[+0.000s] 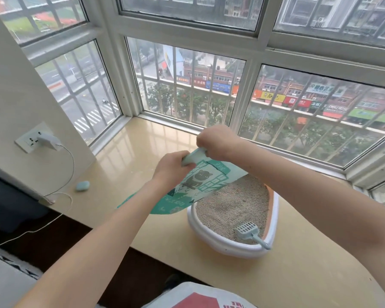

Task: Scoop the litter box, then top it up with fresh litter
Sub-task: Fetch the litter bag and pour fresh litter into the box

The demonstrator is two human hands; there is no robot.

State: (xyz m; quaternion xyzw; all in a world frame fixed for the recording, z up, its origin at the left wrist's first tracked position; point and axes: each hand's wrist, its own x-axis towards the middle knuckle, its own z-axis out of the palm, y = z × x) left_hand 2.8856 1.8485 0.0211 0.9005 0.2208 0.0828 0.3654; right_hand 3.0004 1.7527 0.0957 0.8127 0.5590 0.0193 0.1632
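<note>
Both hands hold a green litter bag [196, 183] up over the far-left end of the litter box [273, 227], tilted. Left hand [171, 167] pinches the bag's top edge, fingers curled round it; right hand [216, 141] grips the same edge just beside it, fist closed. Box sits on the window surface [298, 274], full of grey litter [231, 203], w/ a scoop [248, 230] lying in the near end, handle on the rim. Small blue oval thing [82, 186] lies well to the left

A single wide-angle view from the person's head looks forward and steeply down over a bay-window sill [142, 152], close enough that both forearms reach in from the bottom edge; the window panes [187, 85] bend across the top.
</note>
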